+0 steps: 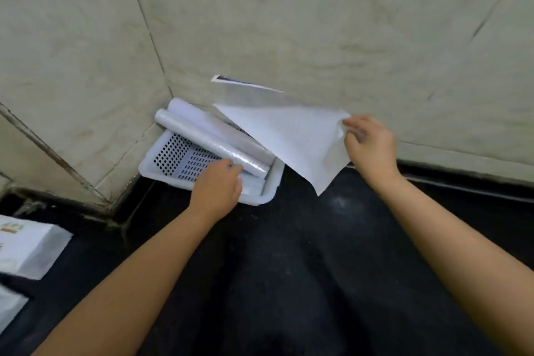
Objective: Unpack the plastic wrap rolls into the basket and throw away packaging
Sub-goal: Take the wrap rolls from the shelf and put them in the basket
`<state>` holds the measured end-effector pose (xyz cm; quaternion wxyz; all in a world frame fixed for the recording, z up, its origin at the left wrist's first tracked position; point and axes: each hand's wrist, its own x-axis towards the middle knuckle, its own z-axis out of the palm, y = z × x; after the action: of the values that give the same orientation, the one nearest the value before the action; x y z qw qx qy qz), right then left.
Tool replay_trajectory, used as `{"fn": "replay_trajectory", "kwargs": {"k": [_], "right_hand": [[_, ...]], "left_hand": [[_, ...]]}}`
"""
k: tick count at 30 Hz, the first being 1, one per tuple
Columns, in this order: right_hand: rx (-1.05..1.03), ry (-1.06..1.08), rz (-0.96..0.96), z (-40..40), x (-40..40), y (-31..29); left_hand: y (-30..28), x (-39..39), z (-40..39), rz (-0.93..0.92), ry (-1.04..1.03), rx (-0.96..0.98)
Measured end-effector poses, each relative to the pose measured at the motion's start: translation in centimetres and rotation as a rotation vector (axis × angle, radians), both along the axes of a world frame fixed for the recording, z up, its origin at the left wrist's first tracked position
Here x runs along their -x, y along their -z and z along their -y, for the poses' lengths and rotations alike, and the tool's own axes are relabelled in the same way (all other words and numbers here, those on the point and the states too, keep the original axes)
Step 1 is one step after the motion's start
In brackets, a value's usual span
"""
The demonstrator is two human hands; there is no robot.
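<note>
1. Tabletop [289,254]: dark surface; a printed white bag [29,248] lies at its left edge, well apart from the work.
2. Left hand [218,186]: reaches over the near rim of the basket [161,167], fingers curled against the near end of the front roll [208,141]. Whether they grip it or only touch it cannot be told.
3. Basket: white, perforated, set in the far left corner against the tiled wall [318,37]. Two rolls lie in it side by side, long axes running from the near right to the far left corner; the rear roll [190,115] touches the front one.
4. Right hand [370,144]: pinches the corner of the empty packaging sheet [289,136], held raised just right of the basket and overlapping its right end.
5. Judgement: the packaging is free of the rolls; disposal falls to the right hand.
</note>
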<state>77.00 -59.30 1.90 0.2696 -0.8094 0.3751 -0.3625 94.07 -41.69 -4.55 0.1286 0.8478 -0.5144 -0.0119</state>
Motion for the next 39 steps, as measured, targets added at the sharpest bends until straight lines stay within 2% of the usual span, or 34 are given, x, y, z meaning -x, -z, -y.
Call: {"fn": "replay_trajectory", "kwargs": {"k": [2,6,10,14,19,23,27,30,34,39], "right_hand": [[-0.176,0.133,-0.024,-0.5,5.0,1.7],[-0.397,0.323,-0.066,-3.5,12.8,6.0],[-0.604,0.431,0.016,-7.2,17.3,9.8],[-0.661,0.489,-0.073,-10.6,20.7,13.2],[-0.590,0.382,-0.333,-12.9,22.9,15.7],[-0.544,0.363,-0.458,-12.7,25.6,14.3],[-0.404,0.354,-0.569,-10.1,31.8,10.2],[-0.296,0.454,-0.698,-7.9,39.9,6.6],[-0.252,0.577,-0.806,-6.5,53.1,2.5],[-0.244,0.692,-0.869,-6.3,69.5,-2.1]], "left_hand": [[-0.2,2.4,0.9,0.044,0.118,0.094],[1.2,7.4,3.1,0.017,0.284,0.021],[3.7,12.4,4.0,0.004,0.393,0.010],[6.1,16.0,3.5,0.024,0.470,-0.078],[6.9,18.4,2.4,0.034,0.486,-0.185],[4.9,21.8,3.0,0.085,0.536,-0.211],[1.9,29.2,6.5,0.168,0.636,-0.203],[-0.5,37.8,9.4,0.270,0.772,-0.169],[-3.8,51.8,12.7,0.377,0.888,-0.137],[-8.1,69.1,15.2,0.364,0.957,-0.093]]}}
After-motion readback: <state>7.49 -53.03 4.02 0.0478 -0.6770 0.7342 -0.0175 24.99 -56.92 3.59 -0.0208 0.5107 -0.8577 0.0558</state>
